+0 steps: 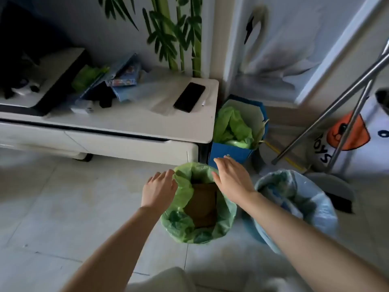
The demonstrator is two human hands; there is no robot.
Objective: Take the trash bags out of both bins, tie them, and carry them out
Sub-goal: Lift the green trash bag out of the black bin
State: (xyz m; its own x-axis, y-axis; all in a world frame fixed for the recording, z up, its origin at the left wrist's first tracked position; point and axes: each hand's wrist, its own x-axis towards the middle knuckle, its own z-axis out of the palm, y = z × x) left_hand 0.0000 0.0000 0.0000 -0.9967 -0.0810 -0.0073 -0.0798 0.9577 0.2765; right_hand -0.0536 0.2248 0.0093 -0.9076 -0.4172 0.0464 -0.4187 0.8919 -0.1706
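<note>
Hands: both reach out over the green-lined bin, bare forearms stretched forward from the bottom of the view.
Left hand (159, 189): fingers straight and loosely together, tips at the left edge of the green bag's rim; whether they touch the plastic I cannot tell. It holds nothing.
Right hand (232, 178): fingers spread and straight, palm down, above the far right side of the same rim. It holds nothing.
Green bag (183, 224): lines a round bin on the tiled floor, its edge folded out over the rim; it stands just in front of the white cabinet.
Brown box (203, 204): sits inside the green bag, tilted, near the middle.
Blue bag (315, 207): pale, lines the second bin, just to the right of the green one, partly behind the right forearm; some rubbish shows inside, too blurred to name.
White cabinet (130, 125): low, along the wall, with a dark phone (189, 97) lying flat near its right end and a clutter of boxes farther left.
Blue carton (231, 152): stands between the cabinet's end and the wall, stuffed with crumpled green plastic.
Metal poles (336, 114): lean across the right side, above a toy sack.
</note>
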